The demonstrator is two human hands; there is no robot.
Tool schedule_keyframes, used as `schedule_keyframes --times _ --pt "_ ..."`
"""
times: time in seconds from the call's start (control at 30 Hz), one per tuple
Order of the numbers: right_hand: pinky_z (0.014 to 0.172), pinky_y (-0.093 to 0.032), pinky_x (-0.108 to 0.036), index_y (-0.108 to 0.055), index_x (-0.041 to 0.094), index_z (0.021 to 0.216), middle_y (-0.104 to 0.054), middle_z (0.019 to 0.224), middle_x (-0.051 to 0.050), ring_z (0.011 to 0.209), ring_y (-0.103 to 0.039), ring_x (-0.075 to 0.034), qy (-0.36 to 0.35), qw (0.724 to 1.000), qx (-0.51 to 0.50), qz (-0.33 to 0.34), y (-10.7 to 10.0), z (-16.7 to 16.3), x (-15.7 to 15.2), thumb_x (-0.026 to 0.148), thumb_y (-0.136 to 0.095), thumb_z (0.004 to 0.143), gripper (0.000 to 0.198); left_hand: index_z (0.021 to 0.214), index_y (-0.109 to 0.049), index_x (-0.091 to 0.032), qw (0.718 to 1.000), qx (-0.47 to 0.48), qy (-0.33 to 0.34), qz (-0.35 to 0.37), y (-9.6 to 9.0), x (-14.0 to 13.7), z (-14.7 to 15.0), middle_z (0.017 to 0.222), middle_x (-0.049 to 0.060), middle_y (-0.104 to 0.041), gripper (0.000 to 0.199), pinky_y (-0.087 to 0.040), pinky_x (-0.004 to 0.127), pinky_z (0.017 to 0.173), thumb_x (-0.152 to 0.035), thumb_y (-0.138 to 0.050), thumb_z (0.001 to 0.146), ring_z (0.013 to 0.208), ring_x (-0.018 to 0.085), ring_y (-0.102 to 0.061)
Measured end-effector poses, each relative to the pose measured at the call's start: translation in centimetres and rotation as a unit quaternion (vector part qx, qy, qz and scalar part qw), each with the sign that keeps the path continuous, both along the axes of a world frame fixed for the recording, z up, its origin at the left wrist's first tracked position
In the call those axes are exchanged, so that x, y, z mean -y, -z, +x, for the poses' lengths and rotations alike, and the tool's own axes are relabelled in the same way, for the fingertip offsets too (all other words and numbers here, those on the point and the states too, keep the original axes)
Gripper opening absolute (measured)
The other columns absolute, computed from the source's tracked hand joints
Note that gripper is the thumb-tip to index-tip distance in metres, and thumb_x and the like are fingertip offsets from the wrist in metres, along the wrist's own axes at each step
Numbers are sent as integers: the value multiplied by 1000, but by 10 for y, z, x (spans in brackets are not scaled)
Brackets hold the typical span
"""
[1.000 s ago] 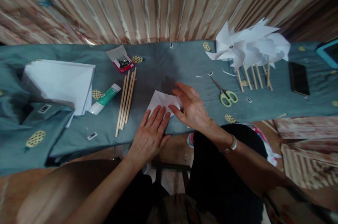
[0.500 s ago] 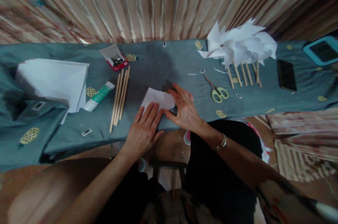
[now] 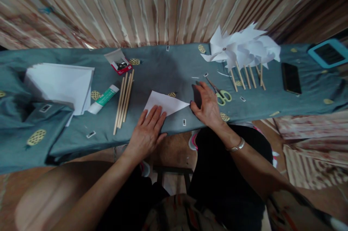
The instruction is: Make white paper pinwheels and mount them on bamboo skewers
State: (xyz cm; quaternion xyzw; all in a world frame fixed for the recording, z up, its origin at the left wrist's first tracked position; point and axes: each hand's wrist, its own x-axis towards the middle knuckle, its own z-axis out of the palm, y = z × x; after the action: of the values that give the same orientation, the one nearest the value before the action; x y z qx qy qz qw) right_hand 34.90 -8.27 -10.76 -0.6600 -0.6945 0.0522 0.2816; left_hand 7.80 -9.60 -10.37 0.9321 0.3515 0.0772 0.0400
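A folded sheet of white paper [image 3: 166, 101], pointed at its right end, lies on the cloth in front of me. My left hand [image 3: 148, 129] rests flat on its lower left part, fingers stretched out. At the paper's right tip is my right hand [image 3: 208, 107], its thumb at the point and its other fingers apart and curved above the cloth. Just beyond that hand lie scissors [image 3: 223, 96] with light green handles. Several wooden sticks [image 3: 123, 102] lie side by side left of the paper.
Paper pinwheels [image 3: 243, 48] on sticks lie at the back right, near a black phone [image 3: 291, 78] and a blue-framed device [image 3: 328, 53]. On the left are white sheets [image 3: 61, 82], a glue stick [image 3: 103, 99] and a small red box [image 3: 122, 67] of metal pieces. A curtain [image 3: 141, 6] hangs behind.
My right hand has slid right along the paper to its pointed tip, uncovering more of the sheet. My left hand stays pressed on the paper. The view has shifted slightly.
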Motion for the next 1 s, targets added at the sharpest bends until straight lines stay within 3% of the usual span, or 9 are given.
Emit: schedule_keyframes --times 0.1,0.23,0.37,0.63,1.0 --pt "118 -30 -62 -44 18 145 -42 157 -17 148 -35 -35 -12 1000 -2 19 -8 -9 1 44 -53 94 59 148 -44 -6 1000 -1 -4 -6 -1 0 0 156 24 -42 61 -31 56 120 -37 -55 96 149 36 -34" --pt "118 -33 -57 -41 19 147 -41 158 -18 147 -37 -34 -77 997 -3 -19 -5 -33 0 56 -55 93 68 148 -44 -6 1000 -8 -4 -10 -2 1 2 157 25 -41 62 -30 57 120 -36 -57 95 149 37 -33" --pt "116 -35 -57 -43 13 145 -42 156 -23 146 -40 -34 -82 995 -20 -57 6 -42 -3 51 -58 91 68 149 -44 -7 1000 -20 1 -18 -4 0 0 157 24 -41 61 -31 57 120 -33 -57 95 148 38 -34" --pt "117 -33 -57 -44 14 146 -40 158 -22 147 -38 -33 -83 994 -36 -69 10 -37 -4 50 -61 90 68 148 -47 -13 999 -27 30 -10 -10 -4 -13 156 19 -44 56 -33 54 119 -24 -58 94 147 33 -39" --pt "116 -32 -62 -42 19 147 -40 158 -21 146 -39 -36 -89 993 -45 -58 15 -34 -4 54 -59 90 69 148 -47 -19 999 43 -15 -2 -6 21 -69 154 14 -49 50 -36 51 119 -25 -49 99 147 29 -39"
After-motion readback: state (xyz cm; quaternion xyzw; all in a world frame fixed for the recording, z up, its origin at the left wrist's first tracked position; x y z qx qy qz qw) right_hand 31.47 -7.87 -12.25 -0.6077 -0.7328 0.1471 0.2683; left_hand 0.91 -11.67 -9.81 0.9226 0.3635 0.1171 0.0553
